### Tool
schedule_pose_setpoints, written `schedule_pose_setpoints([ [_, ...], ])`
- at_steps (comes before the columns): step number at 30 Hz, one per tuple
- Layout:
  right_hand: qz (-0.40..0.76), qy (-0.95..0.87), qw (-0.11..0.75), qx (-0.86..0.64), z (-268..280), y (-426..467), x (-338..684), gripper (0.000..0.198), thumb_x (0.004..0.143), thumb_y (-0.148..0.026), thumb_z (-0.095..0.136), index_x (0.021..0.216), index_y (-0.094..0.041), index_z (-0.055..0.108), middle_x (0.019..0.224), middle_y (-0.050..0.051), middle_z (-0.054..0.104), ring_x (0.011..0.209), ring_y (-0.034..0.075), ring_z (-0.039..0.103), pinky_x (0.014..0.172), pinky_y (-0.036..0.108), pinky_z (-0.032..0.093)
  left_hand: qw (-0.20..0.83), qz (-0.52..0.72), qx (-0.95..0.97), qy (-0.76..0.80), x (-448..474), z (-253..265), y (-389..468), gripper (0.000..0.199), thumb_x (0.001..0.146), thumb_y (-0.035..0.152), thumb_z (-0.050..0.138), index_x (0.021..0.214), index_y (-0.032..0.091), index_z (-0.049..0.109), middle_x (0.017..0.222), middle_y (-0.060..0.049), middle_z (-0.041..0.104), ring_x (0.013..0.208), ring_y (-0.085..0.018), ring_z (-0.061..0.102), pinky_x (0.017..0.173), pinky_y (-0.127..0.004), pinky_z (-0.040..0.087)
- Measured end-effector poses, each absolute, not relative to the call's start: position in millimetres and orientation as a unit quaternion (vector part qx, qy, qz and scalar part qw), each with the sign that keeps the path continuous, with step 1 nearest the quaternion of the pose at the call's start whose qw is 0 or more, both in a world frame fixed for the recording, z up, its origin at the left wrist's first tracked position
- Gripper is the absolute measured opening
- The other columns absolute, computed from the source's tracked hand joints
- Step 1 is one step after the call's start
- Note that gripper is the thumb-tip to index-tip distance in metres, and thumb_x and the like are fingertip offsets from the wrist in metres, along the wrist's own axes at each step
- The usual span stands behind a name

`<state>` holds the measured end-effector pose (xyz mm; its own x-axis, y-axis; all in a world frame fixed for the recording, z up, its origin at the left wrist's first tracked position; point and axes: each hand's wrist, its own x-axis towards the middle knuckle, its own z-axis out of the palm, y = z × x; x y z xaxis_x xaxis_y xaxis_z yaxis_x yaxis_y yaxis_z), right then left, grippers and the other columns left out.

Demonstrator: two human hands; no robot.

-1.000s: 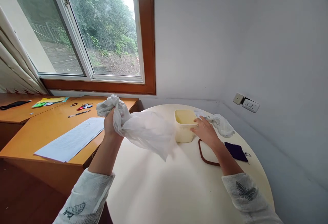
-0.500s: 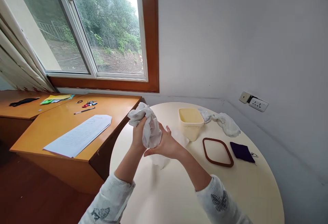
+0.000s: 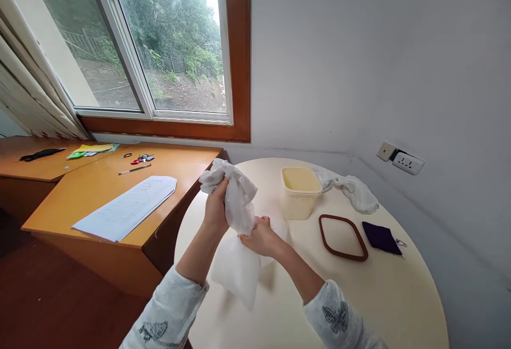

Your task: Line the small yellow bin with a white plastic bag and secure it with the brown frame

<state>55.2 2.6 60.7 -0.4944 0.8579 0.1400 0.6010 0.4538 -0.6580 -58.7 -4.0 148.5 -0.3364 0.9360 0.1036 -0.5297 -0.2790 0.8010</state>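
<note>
Bag (image 3: 241, 205), crumpled white plastic: our left fingers (image 3: 221, 189) clamp its top; our right hand (image 3: 264, 238), now off the pale-yellow square plastic tub (image 3: 300, 205), pinches below them; work turns two-handed.

On my feed, the right hand (image 3: 263, 237), which a second ago is at the rim of the tub (image 3: 301, 200), is now away from it and closed on the bag (image 3: 241, 264), just below the left hand (image 3: 216, 205). Half a second back I see its fingers spread around the bunched part; now they are curled in. The left hand is now further right, over the table (image 3: 359, 301). The bag, first stretched sideways toward the tub, now hangs puffed out below both hands. I now see the whole brown ring (image 3: 345, 256), earlier partly behind the right forearm.
</note>
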Motion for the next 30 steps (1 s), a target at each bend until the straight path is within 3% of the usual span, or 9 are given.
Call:
schedule_pose_setpoints([
  [3,0.230,-0.835,0.234,-0.443,51,6,56,0.015,0.075,-0.027,0.056,0.086,-0.019,0.062,0.098,0.008,0.063,0.103,0.022,0.051,0.099,0.046,0.023,0.483,0.773,0.248,0.327,-68,151,-3,0.015,0.064,0.028,0.067,0.065,0.018,0.057,0.058,0.004,0.058,0.052,-0.011,0.055,0.052,-0.022,0.043],
  [5,0.209,-0.848,0.241,-0.424,45,7,58,0.024,0.075,-0.027,0.058,0.097,-0.020,0.060,0.112,0.008,0.059,0.116,0.023,0.044,0.104,0.048,0.010,0.491,0.778,0.236,0.313,-73,154,-4,0.012,0.064,0.023,0.065,0.062,0.018,0.054,0.055,0.005,0.055,0.049,-0.009,0.052,0.049,-0.020,0.042],
  [7,0.199,-0.853,0.244,-0.415,41,8,61,0.032,0.074,-0.027,0.059,0.106,-0.022,0.057,0.119,0.007,0.056,0.124,0.022,0.037,0.105,0.047,0.004,0.512,0.770,0.236,0.298,-75,159,-8,0.015,0.064,0.018,0.062,0.056,0.017,0.050,0.049,0.005,0.049,0.044,-0.007,0.047,0.045,-0.020,0.039],
  [12,0.181,-0.834,0.271,-0.445,38,7,66,0.039,0.073,-0.029,0.059,0.111,-0.023,0.055,0.114,0.006,0.059,0.115,0.021,0.046,0.103,0.043,0.014,0.537,0.755,0.255,0.277,-78,172,-20,0.017,0.060,0.015,0.056,0.050,0.017,0.043,0.045,0.005,0.042,0.038,-0.007,0.040,0.040,-0.021,0.034],
  [15,0.175,-0.828,0.267,-0.462,39,8,69,0.023,0.074,-0.023,0.052,0.097,-0.023,0.058,0.094,0.002,0.065,0.090,0.018,0.057,0.087,0.035,0.032,0.531,0.754,0.273,0.275,-79,175,-24,0.019,0.062,0.021,0.059,0.052,0.017,0.043,0.047,0.005,0.043,0.038,-0.008,0.041,0.040,-0.023,0.035],
  [19,0.128,-0.821,0.270,-0.486,39,14,74,0.015,0.075,-0.016,0.046,0.084,-0.021,0.056,0.075,0.001,0.062,0.071,0.016,0.054,0.067,0.028,0.033,0.521,0.747,0.310,0.271,-84,176,-30,0.022,0.060,0.023,0.059,0.051,0.018,0.040,0.045,0.005,0.041,0.038,-0.008,0.040,0.042,-0.024,0.035],
  [23,0.059,-0.822,0.280,-0.491,35,20,81,0.023,0.073,-0.010,0.045,0.089,-0.020,0.056,0.078,0.003,0.061,0.076,0.018,0.052,0.070,0.029,0.031,0.535,0.710,0.375,0.263,-96,174,-40,0.011,0.055,0.023,0.058,0.057,0.019,0.049,0.040,0.005,0.038,0.033,-0.008,0.036,0.039,-0.025,0.030],
  [27,0.036,-0.839,0.266,-0.473,27,22,87,0.036,0.070,-0.005,0.049,0.101,-0.023,0.056,0.105,0.007,0.059,0.098,0.021,0.050,0.087,0.035,0.028,0.560,0.650,0.436,0.272,-115,162,-46,0.020,0.055,0.028,0.061,0.072,0.019,0.056,0.038,0.005,0.039,0.030,-0.009,0.035,0.039,-0.027,0.030],
  [30,0.022,-0.838,0.269,-0.474,19,24,91,0.035,0.072,-0.005,0.049,0.102,-0.023,0.056,0.125,0.009,0.050,0.118,0.024,0.041,0.096,0.042,0.021,0.553,0.640,0.450,0.287,-132,148,-46,0.023,0.055,0.029,0.062,0.075,0.019,0.058,0.039,0.005,0.042,0.031,-0.010,0.035,0.040,-0.028,0.032],
])
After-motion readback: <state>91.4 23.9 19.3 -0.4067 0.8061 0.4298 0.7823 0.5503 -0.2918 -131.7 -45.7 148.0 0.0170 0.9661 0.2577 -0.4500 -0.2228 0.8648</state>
